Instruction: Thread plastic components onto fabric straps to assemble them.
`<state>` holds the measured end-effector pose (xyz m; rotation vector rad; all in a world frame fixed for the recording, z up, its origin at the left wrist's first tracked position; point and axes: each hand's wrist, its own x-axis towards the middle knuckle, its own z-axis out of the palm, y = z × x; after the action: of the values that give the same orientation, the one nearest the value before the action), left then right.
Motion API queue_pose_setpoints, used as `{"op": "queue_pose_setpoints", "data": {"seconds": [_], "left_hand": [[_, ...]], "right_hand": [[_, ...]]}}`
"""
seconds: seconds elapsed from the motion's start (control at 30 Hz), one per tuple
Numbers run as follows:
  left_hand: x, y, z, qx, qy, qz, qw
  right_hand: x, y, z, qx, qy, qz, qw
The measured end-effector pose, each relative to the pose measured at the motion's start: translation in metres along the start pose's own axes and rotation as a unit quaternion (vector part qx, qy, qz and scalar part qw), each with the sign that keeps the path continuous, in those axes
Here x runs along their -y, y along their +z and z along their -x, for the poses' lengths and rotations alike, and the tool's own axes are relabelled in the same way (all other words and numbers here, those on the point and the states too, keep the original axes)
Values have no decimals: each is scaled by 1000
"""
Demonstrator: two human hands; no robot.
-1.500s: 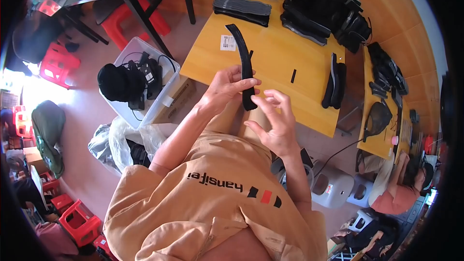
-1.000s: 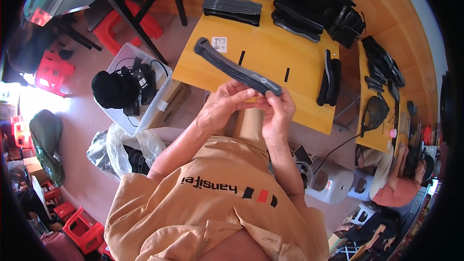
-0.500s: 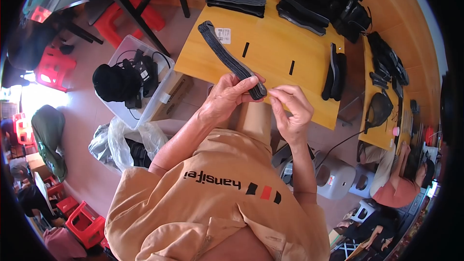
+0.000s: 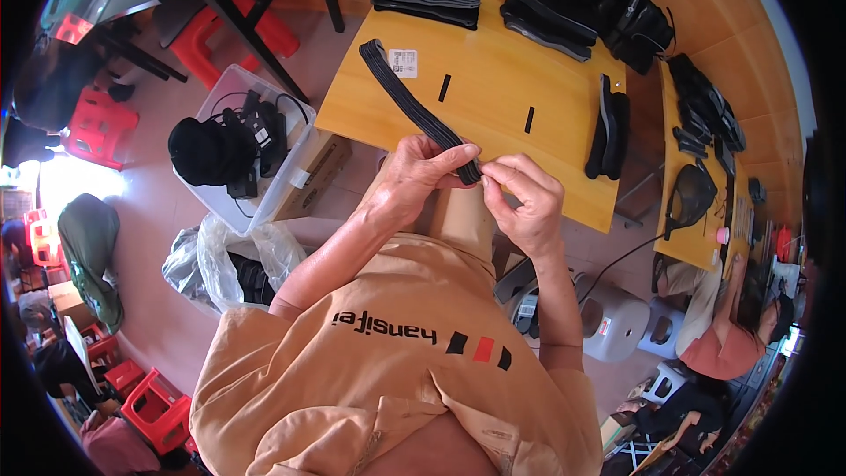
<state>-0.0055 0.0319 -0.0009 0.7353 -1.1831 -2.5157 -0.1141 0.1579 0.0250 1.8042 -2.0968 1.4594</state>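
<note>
A long, slightly bent stack of dark strips (image 4: 407, 99), ribbed with grey edges, reaches from my lap side out over the yellow table (image 4: 493, 145). Around its near end my left hand (image 4: 407, 178) is closed, the thumb pressing on top. My right hand (image 4: 531, 198) is pinched, thumb and index fingertips meeting the near end of the same stack. What exactly lies between those fingertips is too small to make out.
Piles of grey and black strips (image 4: 425, 0) lie at the table's far side, with padded black pieces (image 4: 608, 128) near its right edge. Left of the table stands a clear bin (image 4: 295, 172) with black gear. A second table (image 4: 687, 251) is at right, people beside it.
My right fingertips have come in from just beside the stack onto its near end. The stack has turned slightly in my left hand, its edges now facing up more.
</note>
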Motion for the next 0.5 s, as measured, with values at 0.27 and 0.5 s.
{"op": "queue_pose_setpoints", "data": {"seconds": [0.27, 0.5], "left_hand": [[2, -1, 0, 2, -3, -30, 1000], [2, -2, 0, 8, 1, -26, 1000]], "right_hand": [[-5, -4, 3, 35, 90, -92, 991], [0, 2, 4, 15, 106, -67, 992]]}}
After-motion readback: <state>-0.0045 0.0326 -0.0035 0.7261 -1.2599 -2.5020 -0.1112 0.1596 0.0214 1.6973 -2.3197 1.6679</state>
